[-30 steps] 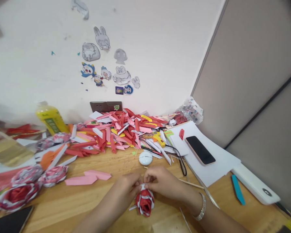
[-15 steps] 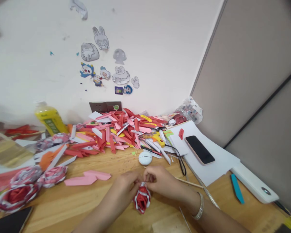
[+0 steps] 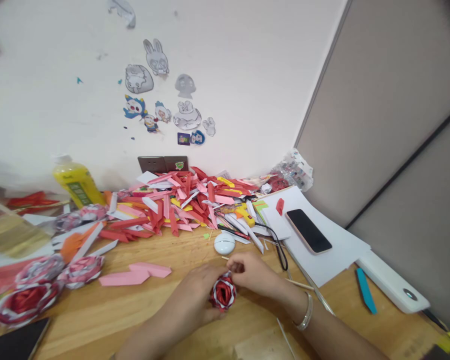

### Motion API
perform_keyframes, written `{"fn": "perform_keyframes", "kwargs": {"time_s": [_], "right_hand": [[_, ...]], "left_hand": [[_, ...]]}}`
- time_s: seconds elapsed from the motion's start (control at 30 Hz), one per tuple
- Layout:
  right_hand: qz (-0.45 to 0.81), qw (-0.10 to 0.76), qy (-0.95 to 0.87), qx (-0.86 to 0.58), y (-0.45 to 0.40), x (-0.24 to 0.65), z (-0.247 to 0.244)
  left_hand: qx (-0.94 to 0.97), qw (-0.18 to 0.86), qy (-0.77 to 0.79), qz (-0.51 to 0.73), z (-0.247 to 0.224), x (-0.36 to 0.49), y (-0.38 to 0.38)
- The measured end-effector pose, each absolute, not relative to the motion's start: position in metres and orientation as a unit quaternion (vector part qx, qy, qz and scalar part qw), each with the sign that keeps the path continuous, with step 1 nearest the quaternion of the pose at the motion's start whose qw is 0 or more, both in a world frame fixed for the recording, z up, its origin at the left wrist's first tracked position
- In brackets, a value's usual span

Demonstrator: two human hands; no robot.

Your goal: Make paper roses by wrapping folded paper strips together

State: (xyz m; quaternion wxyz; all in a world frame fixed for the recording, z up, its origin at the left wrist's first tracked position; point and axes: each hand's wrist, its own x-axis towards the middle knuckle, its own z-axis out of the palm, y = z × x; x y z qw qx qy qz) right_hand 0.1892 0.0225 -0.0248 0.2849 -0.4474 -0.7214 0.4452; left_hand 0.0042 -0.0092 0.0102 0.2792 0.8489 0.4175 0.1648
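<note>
A folded red and white paper flower [image 3: 224, 292] is held just above the wooden table, its spiral face turned up toward me. My left hand [image 3: 199, 292] wraps round its left side, the thumb beneath it. At the flower's upper right edge, my right hand [image 3: 247, 272] has its fingers curled in a pinch against the paper; whatever is between the fingertips is too small to tell. A bracelet [image 3: 306, 312] circles the right wrist. Beyond the hands sits a small white rounded case [image 3: 224, 243].
Folded paper strips [image 3: 187, 197] are heaped along the wall, beside a yellow bottle [image 3: 78, 184] and a yellow glue gun [image 3: 244, 215]. Finished-looking paper flowers [image 3: 30, 302] lie left. Two pink strips [image 3: 124, 278] lie nearer. A phone [image 3: 309, 231] rests on white sheets [image 3: 333, 260].
The flower has tilted up and moved slightly right and away from me, showing its face. My left hand has shifted from pinching its top to wrapping its side.
</note>
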Motion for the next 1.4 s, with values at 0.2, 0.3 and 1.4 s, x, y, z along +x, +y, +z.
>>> {"fn": "perform_keyframes", "kwargs": {"time_s": [0.2,0.3,1.4], "right_hand": [[0.428,0.281,-0.741,-0.435,0.028,0.194,-0.025],[0.408,0.282,-0.75,-0.438,0.028,0.192,-0.027],[0.283,0.261,-0.806,-0.45,0.02,0.19,-0.014]], "left_hand": [[0.846,0.268,0.411,0.21,-0.001,0.005,-0.006],[0.846,0.276,0.402,0.214,-0.003,0.003,-0.006],[0.855,0.273,0.366,0.246,0.003,0.012,-0.011]]}}
